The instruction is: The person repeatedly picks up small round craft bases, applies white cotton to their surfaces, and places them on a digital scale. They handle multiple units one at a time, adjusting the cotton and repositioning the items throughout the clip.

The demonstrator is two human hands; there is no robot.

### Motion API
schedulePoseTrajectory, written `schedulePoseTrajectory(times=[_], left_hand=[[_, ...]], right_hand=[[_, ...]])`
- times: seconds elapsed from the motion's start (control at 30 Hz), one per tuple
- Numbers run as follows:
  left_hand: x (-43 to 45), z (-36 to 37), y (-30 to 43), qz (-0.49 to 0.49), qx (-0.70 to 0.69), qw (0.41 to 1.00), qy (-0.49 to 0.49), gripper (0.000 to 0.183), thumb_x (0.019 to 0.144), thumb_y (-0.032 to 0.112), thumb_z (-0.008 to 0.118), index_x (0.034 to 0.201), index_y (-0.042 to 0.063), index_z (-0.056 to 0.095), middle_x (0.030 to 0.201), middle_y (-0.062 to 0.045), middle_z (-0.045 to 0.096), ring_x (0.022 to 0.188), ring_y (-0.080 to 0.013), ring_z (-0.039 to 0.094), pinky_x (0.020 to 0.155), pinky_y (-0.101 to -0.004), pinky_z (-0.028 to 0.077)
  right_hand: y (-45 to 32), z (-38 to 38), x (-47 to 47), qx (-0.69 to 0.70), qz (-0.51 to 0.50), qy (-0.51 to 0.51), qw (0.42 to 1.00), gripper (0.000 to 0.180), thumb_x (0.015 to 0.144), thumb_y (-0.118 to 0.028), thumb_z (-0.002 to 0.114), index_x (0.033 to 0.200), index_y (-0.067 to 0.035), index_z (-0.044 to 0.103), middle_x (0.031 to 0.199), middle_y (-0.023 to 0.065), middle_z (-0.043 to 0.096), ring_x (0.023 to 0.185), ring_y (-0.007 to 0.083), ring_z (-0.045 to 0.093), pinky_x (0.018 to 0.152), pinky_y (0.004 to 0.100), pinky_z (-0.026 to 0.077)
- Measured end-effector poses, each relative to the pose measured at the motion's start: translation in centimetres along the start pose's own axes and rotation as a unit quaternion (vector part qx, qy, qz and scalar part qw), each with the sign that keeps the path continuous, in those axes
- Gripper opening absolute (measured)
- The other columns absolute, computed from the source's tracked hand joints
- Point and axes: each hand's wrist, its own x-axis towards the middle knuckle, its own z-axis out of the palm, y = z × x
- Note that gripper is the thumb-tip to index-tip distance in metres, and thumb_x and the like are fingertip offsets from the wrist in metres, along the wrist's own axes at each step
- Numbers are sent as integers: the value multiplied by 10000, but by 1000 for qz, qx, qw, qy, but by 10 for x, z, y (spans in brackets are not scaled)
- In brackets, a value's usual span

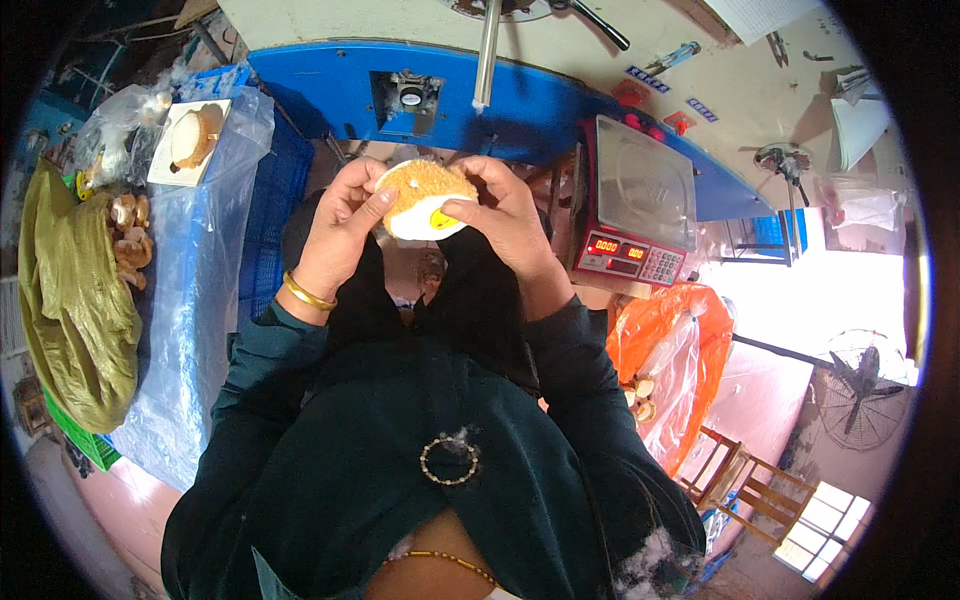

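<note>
A fuzzy tan and white plush piece [409, 196] with a round yellow patch is held up between both hands, above my lap. My left hand [334, 232] pinches its left edge between thumb and fingers. On the right, my right hand [514, 217] grips the other side, its thumb pressing near the yellow patch. The fingertips behind the plush are partly hidden. Just beyond the hands, a metal tube [489, 56] juts from the machine table [360, 22] over its blue front panel [315, 82].
A digital scale [645, 180] stands right of my hands. Below it, an orange bag [675, 360] holds several plush pieces. At left, clear plastic sheeting [199, 262] covers a crate, with a plush on a white card [161, 161] and an olive sack [71, 300]. A fan [862, 390] stands far right.
</note>
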Motion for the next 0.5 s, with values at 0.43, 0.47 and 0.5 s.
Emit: schedulePoseTrajectory(times=[0.43,0.47,0.5], left_hand=[[-2,24,17,133,264,954,-41,146,810,94,714,922,29,647,999,-66,583,927,-164,560,801,-278,450],[-3,28,20,168,307,935,-57,182,769,88,746,923,36,663,1006,-70,586,936,-187,569,815,-285,453],[-4,32,23,203,348,912,-73,222,728,82,778,923,43,680,1012,-73,590,944,-210,578,829,-292,456]], right_hand=[[-22,1,-9,-338,-240,35,910,241,646,38,730,810,-52,578,907,74,587,853,230,582,772,340,474],[-22,0,-8,-370,-279,51,885,242,633,37,733,782,-56,566,899,73,584,855,231,582,774,342,474],[-21,-2,-7,-401,-317,66,857,244,620,35,736,754,-60,555,891,71,581,857,232,582,776,343,475]])
